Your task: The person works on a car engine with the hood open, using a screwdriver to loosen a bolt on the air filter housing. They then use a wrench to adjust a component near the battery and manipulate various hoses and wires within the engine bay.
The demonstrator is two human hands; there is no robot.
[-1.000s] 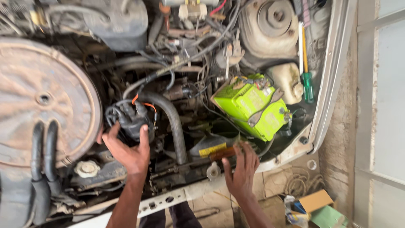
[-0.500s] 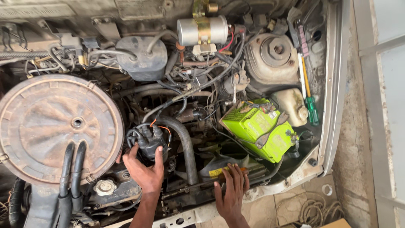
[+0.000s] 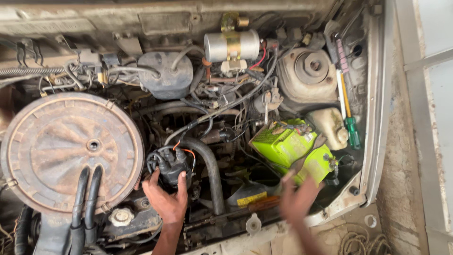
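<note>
Two hands in engine bay. Black distributor cap (image 3: 171,166), centre-left beside round air cleaner (image 3: 71,151), gripped from below by left hand (image 3: 165,200). Right hand (image 3: 297,198) blurred, fingers spread, grip unclear, just below lime-green battery (image 3: 290,148), well right of cap.

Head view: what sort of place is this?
Probably a car's open engine bay at a repair spot: a round rusty air filter cover, a lime-green battery, and the left hand on a black distributor cap.
</note>
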